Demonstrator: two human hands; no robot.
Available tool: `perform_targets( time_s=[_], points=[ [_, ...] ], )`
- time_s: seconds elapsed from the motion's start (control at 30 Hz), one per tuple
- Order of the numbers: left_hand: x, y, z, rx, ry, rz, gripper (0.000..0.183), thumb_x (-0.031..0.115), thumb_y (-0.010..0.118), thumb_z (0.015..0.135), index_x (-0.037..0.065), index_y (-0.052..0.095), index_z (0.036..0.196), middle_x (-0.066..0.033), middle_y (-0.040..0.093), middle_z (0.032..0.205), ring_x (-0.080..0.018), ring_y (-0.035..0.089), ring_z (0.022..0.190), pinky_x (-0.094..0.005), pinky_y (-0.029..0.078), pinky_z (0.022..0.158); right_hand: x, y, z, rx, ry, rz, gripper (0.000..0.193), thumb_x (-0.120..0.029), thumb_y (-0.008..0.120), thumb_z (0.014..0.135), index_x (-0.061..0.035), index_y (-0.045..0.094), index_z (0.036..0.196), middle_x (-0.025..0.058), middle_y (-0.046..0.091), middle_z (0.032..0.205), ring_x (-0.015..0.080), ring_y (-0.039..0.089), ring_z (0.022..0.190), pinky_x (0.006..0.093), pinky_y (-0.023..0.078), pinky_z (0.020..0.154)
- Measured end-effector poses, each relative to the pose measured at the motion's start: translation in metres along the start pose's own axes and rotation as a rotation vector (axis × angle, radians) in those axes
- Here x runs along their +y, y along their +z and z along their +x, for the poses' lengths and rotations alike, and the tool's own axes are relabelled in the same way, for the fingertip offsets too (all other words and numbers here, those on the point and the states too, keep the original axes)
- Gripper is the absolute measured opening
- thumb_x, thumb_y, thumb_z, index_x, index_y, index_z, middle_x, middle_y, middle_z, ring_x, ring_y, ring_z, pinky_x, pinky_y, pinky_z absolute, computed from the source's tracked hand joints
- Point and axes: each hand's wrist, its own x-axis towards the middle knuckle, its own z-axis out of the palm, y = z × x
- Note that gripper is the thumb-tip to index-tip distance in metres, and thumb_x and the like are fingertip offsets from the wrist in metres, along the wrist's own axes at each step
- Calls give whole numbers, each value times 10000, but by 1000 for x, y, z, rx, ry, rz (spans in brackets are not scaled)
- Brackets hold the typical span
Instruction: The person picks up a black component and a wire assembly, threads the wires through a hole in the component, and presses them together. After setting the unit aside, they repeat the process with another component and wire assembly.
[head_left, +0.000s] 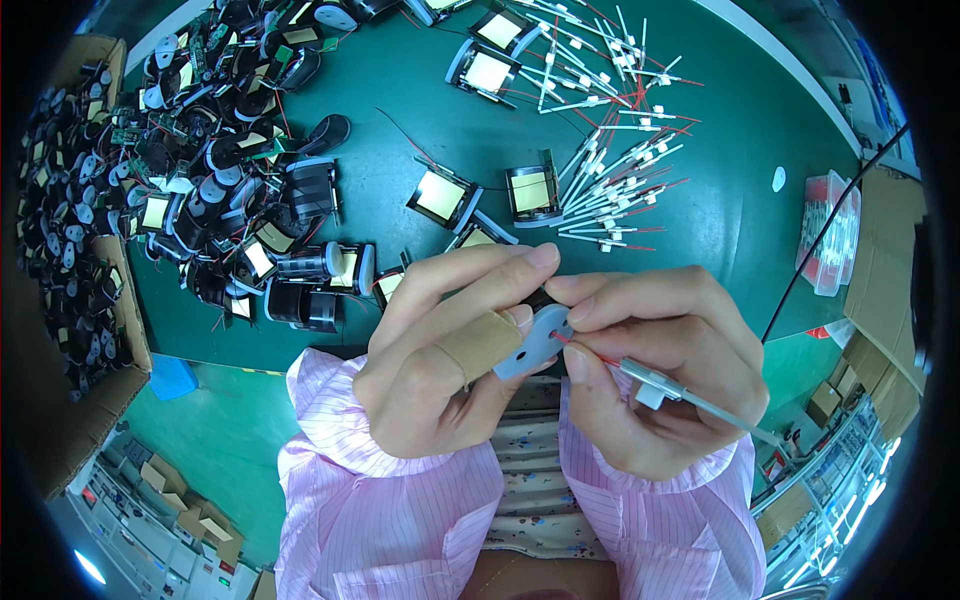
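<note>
My left hand (440,345) grips a small coil bobbin with a pale grey round flange (537,340); a tan bandage wraps one finger. My right hand (660,370) pinches a thin red lead (585,349) that runs into a white sleeved wire with a small white block (665,388), its tip at the flange's hole. Both hands meet just above the near edge of the green table (400,130). Pink striped sleeves cover both forearms.
A heap of black bobbins and coils (230,170) lies at the left, beside a cardboard box (70,250) full of them. Several yellow-taped coils (440,195) and a spread of white sleeved wires (610,180) lie ahead. A clear plastic box (830,235) sits at the right.
</note>
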Motion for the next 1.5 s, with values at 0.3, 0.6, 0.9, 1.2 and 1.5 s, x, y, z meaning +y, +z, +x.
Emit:
perform_targets(
  time_s=[0.3,0.6,0.9,1.2,1.5],
  points=[
    [-8,-6,-4,-9,13,-35,415,-92,736,645,-3,503,976,-261,593,1111,-373,596,959,-413,506,770,8,-10,14,-100,-16,74,270,-107,747,709,51,640,900,180,608,857,154,547,605,237,404,499],
    [4,-24,15,-275,-157,-28,549,31,776,611,-91,560,1100,-222,537,1201,-318,536,1022,-384,425,868,10,-19,6,-193,13,78,223,29,680,727,80,664,943,152,621,740,137,519,529,212,381,477],
    [0,-14,-6,-202,-443,-115,498,21,797,617,-27,560,1052,-151,562,1048,-233,574,896,-288,468,730,13,-8,6,-218,124,-264,160,7,724,666,16,625,792,71,438,602,245,462,547,351,361,484],
    [-12,-22,-4,-214,-567,-617,505,-41,733,726,-60,543,1194,-141,601,1068,-175,607,916,-269,482,776,30,-17,8,-265,27,-131,120,-46,715,673,11,659,763,43,409,565,196,373,550,322,293,512],
    [3,-17,6,-167,-354,-76,380,-83,733,567,-71,634,934,-173,625,851,-280,601,699,-317,475,605,18,-5,4,-189,-174,-447,227,-81,731,568,7,643,758,40,333,572,221,340,536,335,280,515]
  ],
)
